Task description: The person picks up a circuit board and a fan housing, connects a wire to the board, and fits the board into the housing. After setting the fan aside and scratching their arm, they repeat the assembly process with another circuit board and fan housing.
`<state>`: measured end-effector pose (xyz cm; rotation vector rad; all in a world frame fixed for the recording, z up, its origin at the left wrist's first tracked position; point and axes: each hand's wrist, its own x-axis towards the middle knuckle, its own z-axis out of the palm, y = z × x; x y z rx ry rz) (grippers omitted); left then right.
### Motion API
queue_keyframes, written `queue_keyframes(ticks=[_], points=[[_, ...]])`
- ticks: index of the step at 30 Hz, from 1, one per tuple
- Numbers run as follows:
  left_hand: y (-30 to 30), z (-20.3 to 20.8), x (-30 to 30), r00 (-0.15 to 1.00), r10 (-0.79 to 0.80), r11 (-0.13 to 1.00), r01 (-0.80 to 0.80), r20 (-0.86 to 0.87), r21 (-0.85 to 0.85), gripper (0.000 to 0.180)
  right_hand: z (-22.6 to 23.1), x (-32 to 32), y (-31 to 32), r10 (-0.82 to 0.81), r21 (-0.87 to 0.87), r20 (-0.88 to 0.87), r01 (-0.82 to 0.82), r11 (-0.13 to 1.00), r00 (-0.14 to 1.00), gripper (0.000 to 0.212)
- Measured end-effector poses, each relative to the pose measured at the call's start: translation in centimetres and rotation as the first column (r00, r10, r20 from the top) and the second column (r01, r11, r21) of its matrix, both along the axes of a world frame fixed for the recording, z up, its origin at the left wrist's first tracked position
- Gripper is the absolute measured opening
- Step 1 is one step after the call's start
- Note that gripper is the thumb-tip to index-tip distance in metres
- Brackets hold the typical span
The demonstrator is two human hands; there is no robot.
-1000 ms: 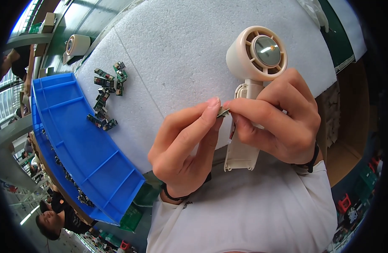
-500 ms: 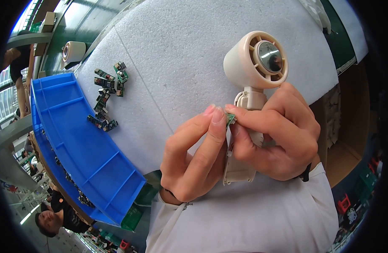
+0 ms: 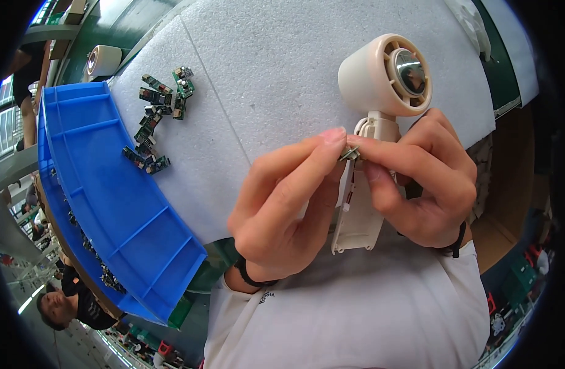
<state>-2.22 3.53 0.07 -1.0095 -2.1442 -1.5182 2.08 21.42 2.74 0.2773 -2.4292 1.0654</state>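
Between my two hands is a small green circuit board [image 3: 350, 154], partly covered by fingertips. My left hand [image 3: 285, 209] is closed in a pinch at the board's left side. My right hand [image 3: 427, 178] has its forefinger and thumb closed about the right side. Behind and below them lies a cream handheld fan [image 3: 371, 77], its round head away from me. The fan's handle [image 3: 359, 230] is an uncovered shell, with thin wires along its inside. My right hand's curled fingers overlap the handle, and whether they grip it is hidden.
Several loose circuit boards [image 3: 148, 126] lie on the white foam sheet [image 3: 270, 67] to the left. Beside them is a long blue plastic bin [image 3: 119, 184]. A roll of tape [image 3: 104, 61] stands at the far left; a cardboard box [image 3: 510, 203] is at right. Another person [image 3: 64, 307] is in the background.
The circuit board has turned between my fingers and now shows its edge and parts differently. My hands and the fan have shifted slightly right in the picture; the whole view has moved too.
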Motion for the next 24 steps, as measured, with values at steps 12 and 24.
queue_keyframes(ticks=[12,24], points=[[0.0,0.3,0.1,0.921,-0.098,0.978,0.019,0.378,0.209,0.040,0.6,0.3,1.6,0.240,0.058,0.057,-0.243,0.968,0.969,0.043],[-0.8,-0.2,0.2,0.947,-0.110,0.987,0.070,0.302,0.142,0.037,-0.2,-0.2,0.7,0.276,0.144,-0.024,-0.270,0.952,0.961,0.037]])
